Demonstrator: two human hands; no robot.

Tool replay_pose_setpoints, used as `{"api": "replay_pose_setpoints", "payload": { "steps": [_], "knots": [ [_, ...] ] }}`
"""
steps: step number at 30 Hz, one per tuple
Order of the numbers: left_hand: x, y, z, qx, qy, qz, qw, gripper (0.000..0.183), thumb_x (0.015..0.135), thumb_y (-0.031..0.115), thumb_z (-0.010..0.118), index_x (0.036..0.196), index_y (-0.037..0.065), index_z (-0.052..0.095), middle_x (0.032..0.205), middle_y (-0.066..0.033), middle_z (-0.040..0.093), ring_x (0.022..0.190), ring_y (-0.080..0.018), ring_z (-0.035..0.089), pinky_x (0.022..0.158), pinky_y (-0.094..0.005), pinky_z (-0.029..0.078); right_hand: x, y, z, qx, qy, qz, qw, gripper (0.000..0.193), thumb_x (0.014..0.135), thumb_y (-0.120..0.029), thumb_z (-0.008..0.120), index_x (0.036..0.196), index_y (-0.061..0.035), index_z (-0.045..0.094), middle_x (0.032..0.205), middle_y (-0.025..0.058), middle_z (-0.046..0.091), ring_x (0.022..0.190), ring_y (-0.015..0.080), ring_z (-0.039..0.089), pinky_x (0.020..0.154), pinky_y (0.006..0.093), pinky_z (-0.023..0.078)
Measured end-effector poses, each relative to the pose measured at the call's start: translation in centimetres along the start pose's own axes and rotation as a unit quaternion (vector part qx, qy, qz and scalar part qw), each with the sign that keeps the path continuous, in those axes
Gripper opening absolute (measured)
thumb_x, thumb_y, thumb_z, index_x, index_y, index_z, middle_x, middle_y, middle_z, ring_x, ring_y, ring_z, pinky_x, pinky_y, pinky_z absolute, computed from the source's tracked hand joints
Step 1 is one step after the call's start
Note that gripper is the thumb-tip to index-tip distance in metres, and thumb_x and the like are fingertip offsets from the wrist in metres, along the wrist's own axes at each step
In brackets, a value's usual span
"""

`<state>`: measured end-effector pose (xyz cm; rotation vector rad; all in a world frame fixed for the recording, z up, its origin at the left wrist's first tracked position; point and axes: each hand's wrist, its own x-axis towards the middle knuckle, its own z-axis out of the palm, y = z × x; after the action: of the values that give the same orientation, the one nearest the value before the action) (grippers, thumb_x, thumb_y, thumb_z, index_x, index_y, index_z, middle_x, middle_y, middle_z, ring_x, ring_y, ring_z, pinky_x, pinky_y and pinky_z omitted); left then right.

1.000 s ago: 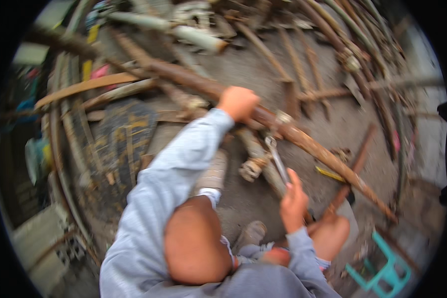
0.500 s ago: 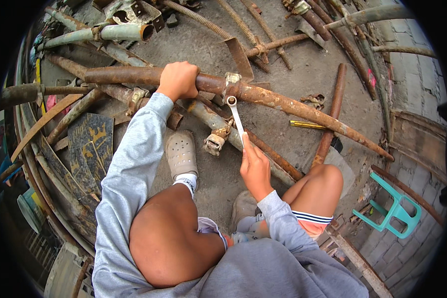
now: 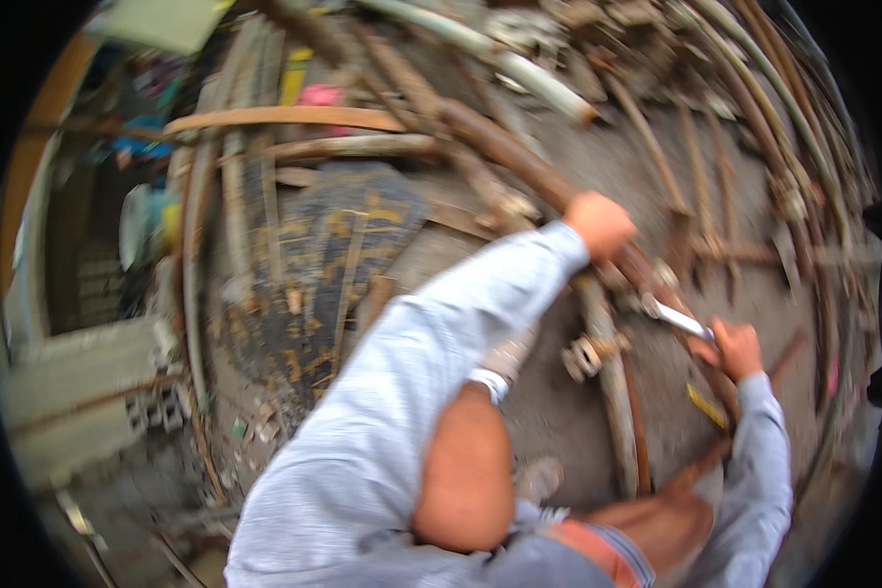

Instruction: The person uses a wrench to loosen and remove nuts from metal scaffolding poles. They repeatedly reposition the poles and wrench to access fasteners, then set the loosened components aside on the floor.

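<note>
My left hand [image 3: 600,227] is wrapped around a rusty brown pipe [image 3: 517,155] that slants across the upper middle. In my right hand [image 3: 734,348] is a silver wrench [image 3: 678,318], its head at the pipe clamp [image 3: 665,275] farther down the same pipe. Motion smears the picture, so I cannot tell whether the wrench sits on the nut. Below, a paler pipe [image 3: 606,402] carries another clamp [image 3: 584,359].
Several rusty rods and pipes [image 3: 647,137] lie across the ground at the upper right. A dark, yellow-flecked board [image 3: 309,265] is at left, below a curved wooden strip [image 3: 284,117]. Concrete blocks [image 3: 88,402] stand at lower left. A yellow strip [image 3: 707,406] lies near my right hand.
My view has swung left, so the scene sits farther right and tilted. The wrench has turned from pointing down toward me to lying along the pipe, and my right hand moved with it.
</note>
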<state>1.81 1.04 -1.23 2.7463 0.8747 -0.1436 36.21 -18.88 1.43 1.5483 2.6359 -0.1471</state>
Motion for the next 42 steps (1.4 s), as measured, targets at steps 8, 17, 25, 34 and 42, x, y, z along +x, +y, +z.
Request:
{"api": "replay_pose_setpoints", "payload": {
  "steps": [8,17,25,34,42],
  "knots": [
    [-1.8,0.4,1.0,-0.024,0.002,-0.004,1.0,0.029,0.053,0.027,0.085,0.076,0.012,0.078,0.08,-0.0113,0.075,0.078,-0.031,0.074,0.068,-0.0428,0.058,6.9,0.1,0.9,-0.031,0.159,0.004,0.987,0.031,0.089,-0.019,0.071,0.071,-0.0094,0.048,0.066,0.0083,0.049,0.065,0.0311,0.05,0.063,0.0439,0.038],
    [-0.2,0.8,0.3,-0.021,0.01,0.015,1.0,0.026,0.056,0.025,0.084,0.077,0.011,0.078,0.081,-0.0119,0.075,0.079,-0.0313,0.074,0.07,-0.0433,0.059,0.0,0.4,-2.6,-0.036,0.137,0.136,0.981,0.024,0.091,-0.015,0.069,0.075,-0.0082,0.051,0.068,0.0124,0.054,0.066,0.0353,0.056,0.06,0.0485,0.041],
    [-1.3,-0.4,-0.7,0.004,-0.044,-0.018,0.999,0.029,0.061,0.025,0.079,0.086,0.011,0.076,0.086,-0.0151,0.074,0.084,-0.0346,0.073,0.074,-0.0454,0.059,0.0,-23.6,-7.1,0.39,0.112,0.441,0.8,0.038,0.099,-0.017,0.057,0.137,-0.0159,0.059,0.085,0.0201,0.066,0.073,0.0397,0.066,0.063,0.05,0.047],
    [-0.5,1.2,-0.2,0.02,-0.022,-0.007,1.0,0.026,0.063,0.02,0.075,0.087,0.011,0.076,0.086,-0.017,0.073,0.082,-0.0368,0.072,0.074,-0.0462,0.058,1.1,-28.5,-2.7,0.287,0.144,0.468,0.823,0.054,0.096,-0.011,0.06,0.149,-0.017,0.052,0.083,0.0135,0.059,0.065,0.034,0.063,0.058,0.0472,0.05],
    [-0.9,0.5,-0.2,0.014,-0.015,-0.001,1.0,0.024,0.062,0.02,0.072,0.085,0.011,0.073,0.082,-0.0178,0.072,0.08,-0.0388,0.071,0.072,-0.0485,0.057,2.6,-28.8,-1.8,0.263,0.105,0.499,0.819,0.055,0.095,-0.008,0.06,0.148,-0.0123,0.052,0.081,0.0153,0.061,0.07,0.0358,0.064,0.062,0.0463,0.051]
  ]
}}
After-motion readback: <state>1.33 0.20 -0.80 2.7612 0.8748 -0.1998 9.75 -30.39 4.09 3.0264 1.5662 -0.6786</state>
